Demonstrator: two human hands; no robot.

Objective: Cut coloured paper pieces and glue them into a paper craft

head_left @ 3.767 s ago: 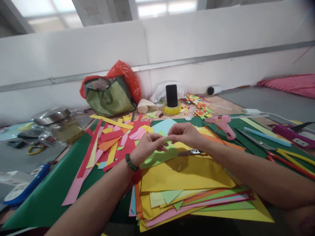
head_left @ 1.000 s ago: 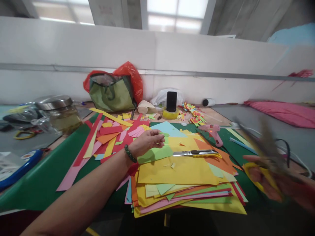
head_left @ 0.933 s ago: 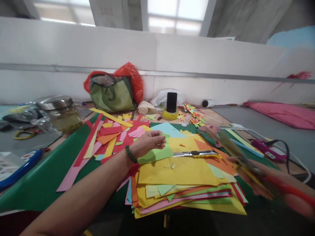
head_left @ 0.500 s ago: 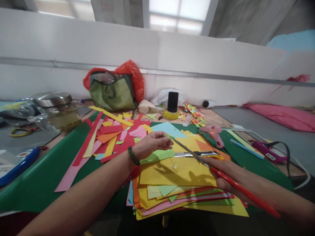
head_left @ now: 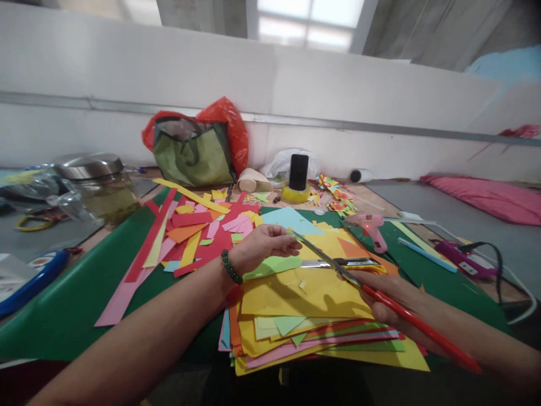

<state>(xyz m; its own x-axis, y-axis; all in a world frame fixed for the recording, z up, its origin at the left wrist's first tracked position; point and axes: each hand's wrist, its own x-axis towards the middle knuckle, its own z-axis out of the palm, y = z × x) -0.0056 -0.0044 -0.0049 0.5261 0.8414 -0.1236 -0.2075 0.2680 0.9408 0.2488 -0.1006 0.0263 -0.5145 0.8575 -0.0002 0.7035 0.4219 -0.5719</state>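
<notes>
My right hand (head_left: 391, 290) is closed around red-handled scissors (head_left: 422, 327), seen nearly edge-on, their metal blades slanting up and left. The blade tips meet the fingertips of my left hand (head_left: 274, 241), which are pinched together over a small green paper piece (head_left: 292, 235), partly hidden. A dark bead bracelet circles my left wrist. Under both hands lies a stack of coloured paper (head_left: 270, 299), yellow on top with a few tiny scraps. A utility knife (head_left: 344, 263) rests on the stack beneath the blades, beside a light green sheet (head_left: 274, 266).
Coloured paper strips and scraps (head_left: 190, 220) cover the left of the green mat (head_left: 59, 316). At the right lie a pink glue gun (head_left: 369, 225), a light blue pen (head_left: 426, 255) and a purple box with cables (head_left: 465, 260). Behind stand a phone (head_left: 298, 172), paper flowers (head_left: 340, 200), a green bag (head_left: 190, 160) and a glass jar (head_left: 101, 192).
The camera view has shifted slightly. Both hands keep nearly the same pose, with the scissor tips still at the left fingertips.
</notes>
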